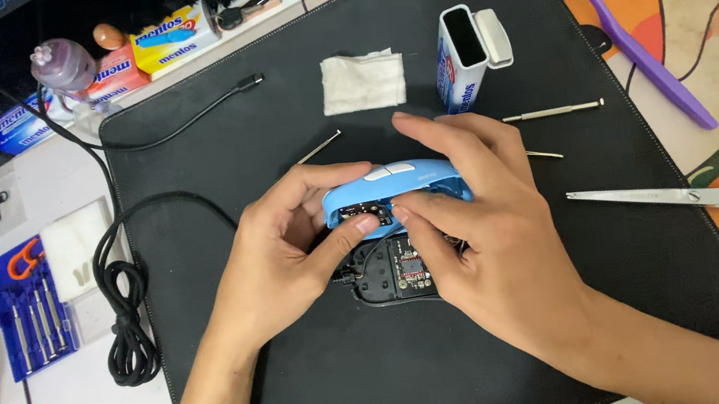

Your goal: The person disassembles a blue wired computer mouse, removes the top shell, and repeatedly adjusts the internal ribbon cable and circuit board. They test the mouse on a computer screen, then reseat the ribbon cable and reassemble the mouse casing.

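Both my hands hold a light blue computer mouse shell (407, 179) tilted up over its black base (393, 279), where a circuit board shows. My left hand (283, 254) grips the shell's left side, thumb pressed on its inner edge. My right hand (472, 215) covers the shell's right side, fingers curled over the top and thumb at the underside. The mouse sits at the middle of a black mat (328, 382).
A folded white cloth (362, 81), an open small tin (465, 54) and thin screwdrivers (551, 112) lie behind the mouse. Scissors (701, 196) and a purple toothbrush (635, 45) lie right. A coiled black cable (125, 307), a blue screwdriver set (31, 305) and candy packs (171, 37) are on the left.
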